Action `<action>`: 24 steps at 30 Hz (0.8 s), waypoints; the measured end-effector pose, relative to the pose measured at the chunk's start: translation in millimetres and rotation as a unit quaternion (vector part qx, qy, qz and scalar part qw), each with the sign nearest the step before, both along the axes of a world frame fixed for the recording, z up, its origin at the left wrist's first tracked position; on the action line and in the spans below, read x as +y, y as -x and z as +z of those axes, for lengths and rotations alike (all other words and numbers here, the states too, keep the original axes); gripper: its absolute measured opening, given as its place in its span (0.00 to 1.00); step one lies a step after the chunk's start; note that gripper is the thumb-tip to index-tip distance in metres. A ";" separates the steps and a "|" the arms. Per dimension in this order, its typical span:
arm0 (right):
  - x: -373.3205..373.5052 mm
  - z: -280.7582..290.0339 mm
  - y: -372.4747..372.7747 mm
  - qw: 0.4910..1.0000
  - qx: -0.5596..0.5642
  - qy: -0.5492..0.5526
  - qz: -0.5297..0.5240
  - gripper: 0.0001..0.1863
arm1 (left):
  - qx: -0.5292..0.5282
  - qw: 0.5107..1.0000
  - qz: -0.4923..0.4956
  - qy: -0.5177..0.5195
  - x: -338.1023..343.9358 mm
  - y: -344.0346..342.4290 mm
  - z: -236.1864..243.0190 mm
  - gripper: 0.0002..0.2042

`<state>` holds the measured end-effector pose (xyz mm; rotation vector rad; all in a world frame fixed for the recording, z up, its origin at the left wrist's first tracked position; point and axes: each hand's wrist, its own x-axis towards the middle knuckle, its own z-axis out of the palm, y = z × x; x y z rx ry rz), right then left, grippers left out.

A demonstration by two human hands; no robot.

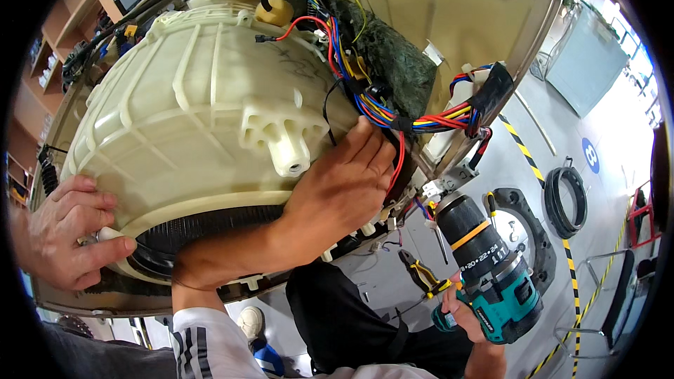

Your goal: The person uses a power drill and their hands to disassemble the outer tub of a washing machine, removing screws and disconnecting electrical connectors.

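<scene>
My left hand (pixel 347 175) reaches across the big cream plastic washing machine tub (pixel 182 91). Its bent fingers press in beside the tub's side, under a taped bundle of coloured wires (pixel 414 123); the fingertips are mostly hidden, and what they grip cannot be made out. In my right hand (pixel 465 317) is a teal and black cordless drill (pixel 491 277) with a yellow ring. The drill's chuck points up toward the cabinet's lower edge, close to a white connector (pixel 432 189). At the left, another person's hand (pixel 74 231) rests on the tub's rim.
Pliers (pixel 421 274) with yellow and black handles lie below the cabinet (pixel 484 0), left of the drill. Beyond the drill are a dark counterweight (pixel 539 245), a screwdriver (pixel 492 205) and a black rubber ring (pixel 565 200) on the floor. A chair (pixel 611 309) stands right.
</scene>
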<state>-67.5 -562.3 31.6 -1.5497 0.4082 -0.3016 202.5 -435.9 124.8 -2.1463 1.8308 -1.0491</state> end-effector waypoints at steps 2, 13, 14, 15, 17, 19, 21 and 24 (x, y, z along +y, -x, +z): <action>0.9 2.4 1.5 1.000 0.020 -0.012 -0.007 0.07 | -0.003 1.000 0.002 0.001 -1.1 -2.1 -3.7 0.14; 4.2 17.4 9.4 0.965 -0.019 -0.262 0.025 0.23 | -0.006 0.998 0.024 -0.063 1.5 3.1 8.1 0.16; 3.0 3.0 14.3 0.975 -0.022 -0.219 0.030 0.24 | -0.005 0.997 0.021 -0.067 2.7 2.5 9.2 0.16; 2.7 14.3 12.0 0.987 -0.012 -0.154 0.033 0.23 | 0.002 0.998 0.011 -0.064 -1.3 2.7 8.0 0.16; 5.4 31.6 2.6 0.998 0.002 -0.035 0.048 0.22 | 0.005 0.998 0.010 -0.068 -2.3 2.6 8.0 0.16; 6.3 34.6 -1.5 0.996 0.035 0.074 0.039 0.20 | 0.002 0.998 0.020 -0.068 -1.5 2.6 7.7 0.17; 8.2 30.6 -1.8 0.997 0.052 0.054 -0.002 0.17 | -0.004 0.997 0.021 -0.070 -0.4 2.1 8.5 0.17; 4.6 49.0 -10.3 0.983 0.055 0.165 0.055 0.18 | -0.005 0.998 0.022 -0.065 -2.1 2.0 5.7 0.17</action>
